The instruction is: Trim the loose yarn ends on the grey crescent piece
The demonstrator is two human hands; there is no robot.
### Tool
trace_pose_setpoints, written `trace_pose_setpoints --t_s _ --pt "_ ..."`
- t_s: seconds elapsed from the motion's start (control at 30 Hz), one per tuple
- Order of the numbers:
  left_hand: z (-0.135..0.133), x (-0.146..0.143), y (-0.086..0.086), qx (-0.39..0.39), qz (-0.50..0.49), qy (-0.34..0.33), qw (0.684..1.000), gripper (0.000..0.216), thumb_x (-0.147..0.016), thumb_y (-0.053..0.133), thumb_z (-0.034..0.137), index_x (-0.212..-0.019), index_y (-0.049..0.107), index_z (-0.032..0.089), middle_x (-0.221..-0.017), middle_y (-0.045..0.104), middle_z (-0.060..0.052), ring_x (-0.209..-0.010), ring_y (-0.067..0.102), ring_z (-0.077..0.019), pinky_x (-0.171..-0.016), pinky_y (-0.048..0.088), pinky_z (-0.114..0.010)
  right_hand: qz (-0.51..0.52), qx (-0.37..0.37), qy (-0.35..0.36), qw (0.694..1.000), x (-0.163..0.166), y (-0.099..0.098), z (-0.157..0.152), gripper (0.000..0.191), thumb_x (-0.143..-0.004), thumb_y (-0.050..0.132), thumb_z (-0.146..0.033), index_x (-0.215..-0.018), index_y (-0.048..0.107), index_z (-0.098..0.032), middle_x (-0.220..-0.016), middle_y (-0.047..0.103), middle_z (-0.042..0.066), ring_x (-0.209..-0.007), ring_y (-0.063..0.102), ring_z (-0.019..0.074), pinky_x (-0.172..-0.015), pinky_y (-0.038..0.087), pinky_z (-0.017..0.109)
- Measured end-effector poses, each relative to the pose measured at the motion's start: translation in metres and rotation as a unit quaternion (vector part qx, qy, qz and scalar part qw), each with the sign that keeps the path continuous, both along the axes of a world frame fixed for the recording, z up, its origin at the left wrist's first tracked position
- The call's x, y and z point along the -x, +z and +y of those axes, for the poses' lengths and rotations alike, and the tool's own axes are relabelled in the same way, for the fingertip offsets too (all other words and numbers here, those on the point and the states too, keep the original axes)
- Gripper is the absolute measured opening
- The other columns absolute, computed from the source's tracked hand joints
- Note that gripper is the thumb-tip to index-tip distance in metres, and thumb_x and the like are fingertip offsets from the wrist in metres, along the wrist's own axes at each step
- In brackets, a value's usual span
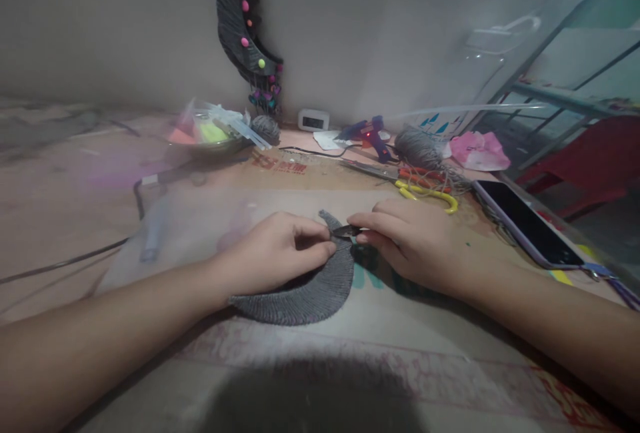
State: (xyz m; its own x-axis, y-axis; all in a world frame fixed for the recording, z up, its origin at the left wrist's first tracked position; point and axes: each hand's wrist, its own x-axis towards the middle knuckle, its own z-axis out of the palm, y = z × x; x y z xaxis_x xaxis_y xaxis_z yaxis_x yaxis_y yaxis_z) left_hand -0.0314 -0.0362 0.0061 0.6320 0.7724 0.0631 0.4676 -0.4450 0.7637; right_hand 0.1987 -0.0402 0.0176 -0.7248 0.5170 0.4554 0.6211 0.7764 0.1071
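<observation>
A grey crescent wrapped in yarn (305, 296) lies flat on a cardboard sheet (380, 326) in front of me. My left hand (277, 253) rests on the crescent's upper part, fingers curled and pinched on its edge. My right hand (407, 236) is closed on a small dark tool (345, 231), whose tip touches the crescent near its upper point. The two hands almost meet there.
Yellow-handled scissors (427, 194) and an orange tool (420, 179) lie behind my right hand. A phone (525, 223) lies to the right. A glue gun (370, 134), grey yarn balls (417, 147), a bowl of supplies (207, 139) and a finished beaded crescent (245, 33) on the wall stand at the back.
</observation>
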Motion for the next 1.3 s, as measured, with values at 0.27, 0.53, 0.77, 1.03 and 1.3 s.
trace_pose_setpoints --t_s 0.27,0.53,0.77,1.03,1.3 --pt "0.001 0.001 -0.001 0.030 -0.010 0.000 1.000 0.027 -0.088 0.049 0.033 -0.072 0.063 0.017 -0.063 0.053 0.004 -0.064 0.048 -0.0110 -0.058 0.036 -0.021 0.048 0.046 0.016 0.998 0.000 -0.001 0.002 0.023 -0.096 0.045 -0.026 -0.101 0.065 -0.016 -0.078 0.066 0.005 -0.072 0.059 0.0151 -0.063 0.038 0.027" --pt "0.002 0.001 -0.001 0.061 -0.021 0.007 0.998 0.026 -0.088 0.050 0.034 -0.074 0.063 0.016 -0.064 0.051 0.003 -0.063 0.047 -0.0114 -0.057 0.035 -0.022 0.040 0.042 0.035 0.998 -0.007 -0.001 0.003 0.022 -0.094 0.049 -0.027 -0.107 0.063 -0.016 -0.080 0.064 0.005 -0.073 0.056 0.0160 -0.064 0.037 0.027" --pt "0.001 0.000 -0.001 0.055 -0.024 0.004 0.998 0.026 -0.088 0.050 0.034 -0.071 0.061 0.017 -0.065 0.052 0.004 -0.064 0.047 -0.0106 -0.058 0.035 -0.021 0.011 -0.009 0.023 1.000 -0.001 -0.002 0.002 0.022 -0.095 0.047 -0.024 -0.103 0.065 -0.015 -0.072 0.059 0.003 -0.067 0.052 0.0159 -0.060 0.033 0.028" --pt "0.001 0.000 -0.002 0.041 -0.012 0.005 0.999 0.028 -0.089 0.049 0.033 -0.068 0.057 0.016 -0.061 0.045 0.005 -0.062 0.043 -0.0100 -0.056 0.033 -0.021 0.004 0.013 -0.013 1.000 0.001 0.002 -0.001 0.025 -0.096 0.045 -0.028 -0.103 0.065 -0.016 -0.079 0.063 0.004 -0.072 0.054 0.0169 -0.063 0.035 0.028" --pt "0.002 0.000 -0.003 0.024 0.002 0.009 1.000 0.029 -0.089 0.049 0.034 -0.068 0.057 0.016 -0.061 0.046 0.005 -0.062 0.044 -0.0090 -0.056 0.033 -0.019 -0.053 -0.009 -0.014 0.998 0.003 0.011 -0.002 0.028 -0.097 0.042 -0.027 -0.100 0.067 -0.015 -0.071 0.060 0.004 -0.065 0.050 0.0168 -0.058 0.028 0.029"
